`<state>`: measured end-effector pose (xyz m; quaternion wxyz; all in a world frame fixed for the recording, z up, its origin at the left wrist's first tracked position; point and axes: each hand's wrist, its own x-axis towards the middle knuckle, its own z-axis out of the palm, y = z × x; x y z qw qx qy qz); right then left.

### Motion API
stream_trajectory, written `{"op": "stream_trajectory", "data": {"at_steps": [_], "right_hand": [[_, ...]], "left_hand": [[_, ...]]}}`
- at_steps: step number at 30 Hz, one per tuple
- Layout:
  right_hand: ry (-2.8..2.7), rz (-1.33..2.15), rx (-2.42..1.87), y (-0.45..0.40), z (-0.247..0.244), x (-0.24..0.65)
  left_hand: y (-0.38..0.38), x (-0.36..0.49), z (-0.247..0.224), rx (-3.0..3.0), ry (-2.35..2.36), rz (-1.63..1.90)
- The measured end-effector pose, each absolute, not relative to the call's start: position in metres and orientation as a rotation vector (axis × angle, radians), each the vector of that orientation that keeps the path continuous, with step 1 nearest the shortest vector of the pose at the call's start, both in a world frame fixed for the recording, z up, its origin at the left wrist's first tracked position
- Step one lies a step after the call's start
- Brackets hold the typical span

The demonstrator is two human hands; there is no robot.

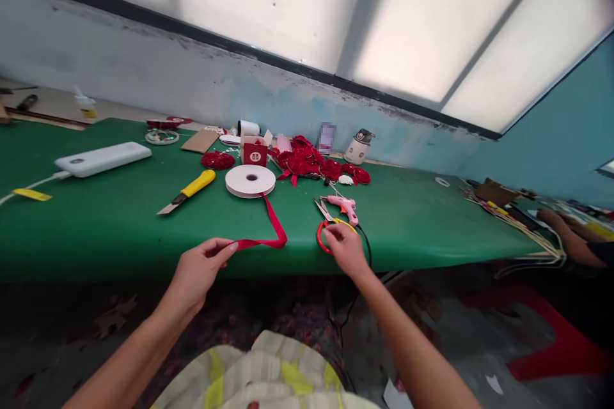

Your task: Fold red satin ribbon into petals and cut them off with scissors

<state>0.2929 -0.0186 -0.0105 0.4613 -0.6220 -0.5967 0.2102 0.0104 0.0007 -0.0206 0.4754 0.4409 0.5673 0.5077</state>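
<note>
My left hand (pixel 196 275) pinches the free end of a red ribbon (pixel 274 220) between thumb and fingers. From there the ribbon runs with a fold back to a white spool (pixel 250 180) lying flat on the green table. Over at the table's front edge, my right hand (pixel 344 246) has its fingers bent at the handles of a pair of scissors (pixel 322 230), one loop red and one yellow. The blades point away and lie slightly apart. Just behind the scissors is a pink glue gun (pixel 343 207) with a black cord.
A yellow utility knife (pixel 188 192) lies left of the spool, blade out. A white power bank (pixel 103 158) with a cable is farther left. Red fabric flowers (pixel 304 160) and a small red box (pixel 255 150) stand behind. Another person's hands (pixel 566 230) are at far right.
</note>
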Motion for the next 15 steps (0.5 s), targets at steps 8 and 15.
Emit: {"op": "stream_trajectory", "data": {"at_steps": [8, 15], "right_hand": [[-2.063, 0.144, -2.116, 0.024, -0.012, 0.335], [-1.733, 0.696, -2.132, 0.036, 0.015, 0.343]], "left_hand": [[0.014, 0.012, 0.009, 0.929, 1.196, 1.221], [0.013, 0.013, 0.019, 0.705, 1.098, 1.136]]}}
